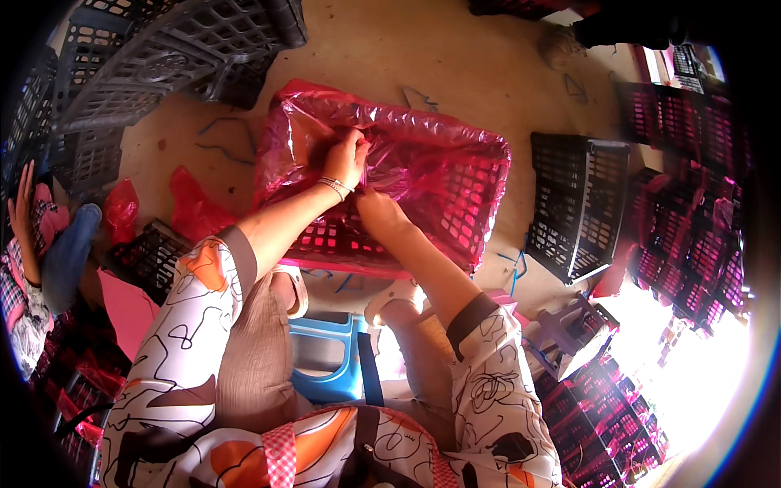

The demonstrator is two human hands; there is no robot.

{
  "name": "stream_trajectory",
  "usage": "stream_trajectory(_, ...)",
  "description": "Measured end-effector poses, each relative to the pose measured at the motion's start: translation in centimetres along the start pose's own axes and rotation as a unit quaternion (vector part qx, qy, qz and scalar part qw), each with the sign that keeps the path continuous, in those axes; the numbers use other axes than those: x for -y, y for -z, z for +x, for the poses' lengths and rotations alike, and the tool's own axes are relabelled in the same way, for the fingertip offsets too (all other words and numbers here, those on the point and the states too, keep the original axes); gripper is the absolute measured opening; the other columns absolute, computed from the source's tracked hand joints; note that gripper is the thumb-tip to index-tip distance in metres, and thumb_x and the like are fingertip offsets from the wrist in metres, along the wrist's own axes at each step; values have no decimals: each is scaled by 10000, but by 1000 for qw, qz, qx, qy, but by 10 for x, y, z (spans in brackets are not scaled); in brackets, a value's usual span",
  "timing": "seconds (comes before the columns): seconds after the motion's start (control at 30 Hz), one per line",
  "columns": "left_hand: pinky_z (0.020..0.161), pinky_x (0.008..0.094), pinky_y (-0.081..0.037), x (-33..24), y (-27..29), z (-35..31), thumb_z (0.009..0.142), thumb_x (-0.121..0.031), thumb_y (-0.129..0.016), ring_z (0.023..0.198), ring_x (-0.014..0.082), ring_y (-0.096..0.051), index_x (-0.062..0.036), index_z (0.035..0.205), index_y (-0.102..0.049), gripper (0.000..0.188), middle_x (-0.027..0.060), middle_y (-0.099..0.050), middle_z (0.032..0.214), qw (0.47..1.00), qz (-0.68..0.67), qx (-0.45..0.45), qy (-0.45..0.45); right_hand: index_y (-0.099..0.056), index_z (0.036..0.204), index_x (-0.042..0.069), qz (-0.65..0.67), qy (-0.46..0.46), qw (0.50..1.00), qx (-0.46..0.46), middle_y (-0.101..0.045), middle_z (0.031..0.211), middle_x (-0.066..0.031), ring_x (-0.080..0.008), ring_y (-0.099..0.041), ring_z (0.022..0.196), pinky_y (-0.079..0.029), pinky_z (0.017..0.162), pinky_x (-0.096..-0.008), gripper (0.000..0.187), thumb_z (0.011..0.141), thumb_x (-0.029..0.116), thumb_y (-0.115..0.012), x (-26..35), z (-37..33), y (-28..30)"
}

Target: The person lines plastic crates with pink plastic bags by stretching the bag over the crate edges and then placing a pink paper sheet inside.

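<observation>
In front of me on the floor stands a plastic crate (465,207), its lattice walls showing through a thin pink-red plastic liner bag (423,124) that is folded over the rim. My left hand (348,159), with bracelets at the wrist, is closed in a fist over the middle of the crate, pinching gathered film. Just below and to its right, my right hand (379,211) is closed on the same bunched film. Most of the fingertips are hidden. Under the film I make out no contents.
Black crates (573,207) stand at the right, with stacks of pink-lined crates (683,220) beyond. Large black crates (171,65) fill the upper left. Pink film (195,203) and blue straps (512,268) lie about. A blue stool (329,358) is beneath me; another person's hand (23,215) shows far left.
</observation>
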State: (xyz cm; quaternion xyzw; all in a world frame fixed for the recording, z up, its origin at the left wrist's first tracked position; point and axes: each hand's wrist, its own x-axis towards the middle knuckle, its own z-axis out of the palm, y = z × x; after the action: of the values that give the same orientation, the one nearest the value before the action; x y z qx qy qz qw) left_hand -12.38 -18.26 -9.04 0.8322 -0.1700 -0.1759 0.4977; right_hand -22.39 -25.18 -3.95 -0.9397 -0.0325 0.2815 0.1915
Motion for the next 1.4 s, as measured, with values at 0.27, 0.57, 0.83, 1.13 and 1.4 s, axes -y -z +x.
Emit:
stream_trajectory(0.27,531,432,-458,10,18,20,836,-170,-537,640,364,-585,-32,931,-464,183,166,-604,709,977,175,69,-101,-623,832,4,19,49,991,124,-618,830,-181,-299,-619,815,-508,720,-364,160,715,104,-578,8,-11,-11)
stream_trajectory(0.57,767,401,-446,1,51,2,813,-52,-453,881,343,-549,-58,989,-520,189,178,-577,930,980,171,105,-11,-564,1090,55,310,-61,945,81,-600,928,-214,-347,-598,823,-476,726,-394,342,762,125,-495,-17,-12,48)
stream_trajectory(0.83,911,445,-356,-13,43,-45,698,-24,-557,1002,299,-495,-55,950,-573,254,136,-549,973,853,333,367,-163,-568,1007,31,260,-12,954,-151,-604,912,-204,-364,-575,891,-453,781,-412,260,790,160,-504,-52,8,-23)
stream_trajectory(1.13,1034,572,-108,4,46,-25,802,-133,-457,1195,291,-371,-15,975,-619,265,128,-545,1091,685,560,444,-145,-175,1298,-20,179,-336,923,-47,-607,897,-244,-361,-606,861,-495,722,-446,634,827,258,-496,-136,-32,-34)
stream_trajectory(1.4,1028,587,-83,-40,41,-15,653,-111,-597,1313,334,-154,-118,1255,-441,622,162,-276,1368,783,454,387,-176,-158,1339,52,107,-397,912,2,-254,1319,-297,-437,-556,940,-483,774,-474,684,778,187,-525,-132,-29,-72)
